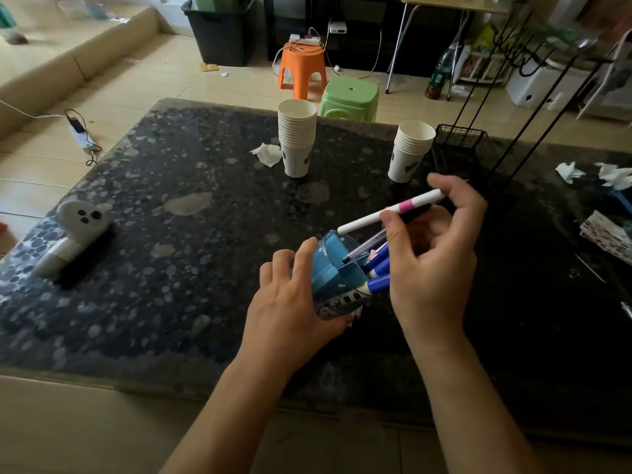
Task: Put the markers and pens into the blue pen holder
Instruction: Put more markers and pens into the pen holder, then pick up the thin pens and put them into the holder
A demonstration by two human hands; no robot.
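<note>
Dark speckled surface, wide and mottled. Toward the far edge, two stacks of paper cups, a black wire basket just right of them. Near the front centre, blue pen holder, tilted toward the right, wrapped by the left hand, grip closed around its side. Blue-capped markers already lying inside its compartments, ends poking out. Right hand just beside the holder's mouth, grip closed on a white marker with a pink band, held slanted above the holder.
</note>
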